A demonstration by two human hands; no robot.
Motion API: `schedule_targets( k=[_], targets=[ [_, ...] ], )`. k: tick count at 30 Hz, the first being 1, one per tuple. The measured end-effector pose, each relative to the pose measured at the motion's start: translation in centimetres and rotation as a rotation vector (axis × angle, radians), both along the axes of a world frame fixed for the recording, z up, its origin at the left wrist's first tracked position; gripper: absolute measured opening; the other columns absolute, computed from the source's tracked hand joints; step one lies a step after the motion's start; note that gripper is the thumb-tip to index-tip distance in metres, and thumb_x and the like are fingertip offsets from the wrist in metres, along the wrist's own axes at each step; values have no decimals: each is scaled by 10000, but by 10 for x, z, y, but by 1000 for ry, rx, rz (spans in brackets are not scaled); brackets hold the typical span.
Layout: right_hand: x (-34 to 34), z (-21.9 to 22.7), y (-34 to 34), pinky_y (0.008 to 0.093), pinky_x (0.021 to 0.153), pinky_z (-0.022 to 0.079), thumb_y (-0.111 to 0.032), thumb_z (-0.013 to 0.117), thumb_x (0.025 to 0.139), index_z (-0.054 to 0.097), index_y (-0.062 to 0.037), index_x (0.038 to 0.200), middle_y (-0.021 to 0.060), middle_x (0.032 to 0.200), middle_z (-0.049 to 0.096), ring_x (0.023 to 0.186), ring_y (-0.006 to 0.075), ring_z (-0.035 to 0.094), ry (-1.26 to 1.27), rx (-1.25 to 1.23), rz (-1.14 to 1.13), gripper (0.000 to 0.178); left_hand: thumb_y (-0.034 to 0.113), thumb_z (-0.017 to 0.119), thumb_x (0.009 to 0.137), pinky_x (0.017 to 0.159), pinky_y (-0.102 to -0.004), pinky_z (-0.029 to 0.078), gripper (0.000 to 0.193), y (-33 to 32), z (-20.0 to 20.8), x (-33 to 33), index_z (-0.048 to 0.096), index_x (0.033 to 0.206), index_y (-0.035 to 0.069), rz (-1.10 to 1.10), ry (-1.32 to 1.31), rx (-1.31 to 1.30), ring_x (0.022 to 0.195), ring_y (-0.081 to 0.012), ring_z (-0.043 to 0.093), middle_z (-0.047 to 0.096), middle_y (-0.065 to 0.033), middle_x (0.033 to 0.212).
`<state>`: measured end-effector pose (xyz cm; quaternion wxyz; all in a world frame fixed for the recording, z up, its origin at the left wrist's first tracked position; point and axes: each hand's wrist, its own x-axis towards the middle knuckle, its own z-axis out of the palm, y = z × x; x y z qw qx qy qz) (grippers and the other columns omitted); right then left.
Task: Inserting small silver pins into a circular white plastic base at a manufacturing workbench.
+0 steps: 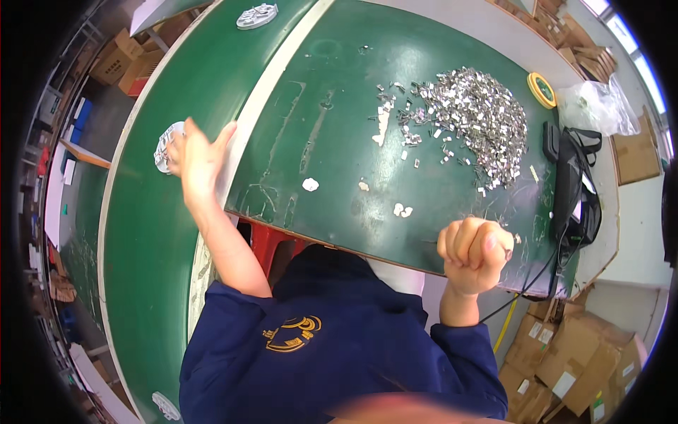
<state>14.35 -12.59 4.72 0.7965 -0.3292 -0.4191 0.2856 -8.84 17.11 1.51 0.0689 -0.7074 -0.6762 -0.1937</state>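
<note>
L hand (196, 157), by far nearer, is spread w/ blurred fingers over the R side of the disc (161, 150), contact unclear; R hand (476, 253) fisted well apart, contents hidden.

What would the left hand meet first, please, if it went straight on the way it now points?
Probably the round grey-white disc, which the left hand partly overlaps in view; blur and unclear depth hide whether they touch.

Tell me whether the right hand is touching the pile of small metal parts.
Apart. The head view shows a strip of green tabletop between the right hand, curled into a fist, and the metal pile.
</note>
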Motion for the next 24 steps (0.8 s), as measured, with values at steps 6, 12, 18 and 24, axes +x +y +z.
schedule_targets(
  k=[6, 12, 18, 24],
  targets=[
    [5, -1, -3, 266, 358, 245, -132, 476, 970, 308, -94, 538, 23, 486, 353, 399, 104, 282, -35, -59, -9, 465, 587, 715, 782, 1108, -488, 373, 879, 96, 27, 87, 505, 1394, -7, -386, -19, -315, 1347, -390, 442, 496, -234, 1433],
    [7, -6, -4, 281, 409, 253, -11, 487, 933, 328, -22, 534, 64, 508, 401, 428, 117, 293, 128, -118, -22, 429, 422, 695, 853, 1090, -469, 399, 725, 186, -33, 142, 495, 1382, -32, -481, -126, -87, 1310, -401, 476, 531, -232, 1394],
    [8, -4, 1, 267, 364, 244, -114, 493, 966, 306, -80, 536, 26, 489, 350, 401, 103, 276, 93, -193, -44, 471, 271, 647, 909, 1078, -469, 399, 562, 263, -59, 158, 504, 1362, -28, -639, -210, 84, 1299, -424, 472, 512, -238, 1403],
    [10, -5, 4, 266, 369, 242, -125, 506, 965, 309, -79, 540, 30, 495, 358, 404, 100, 270, 121, -197, -63, 470, 235, 673, 880, 993, -422, 458, 518, 267, -57, 178, 549, 1344, 41, -503, -38, 181, 1154, -395, 578, 592, -207, 1310]
  ],
)
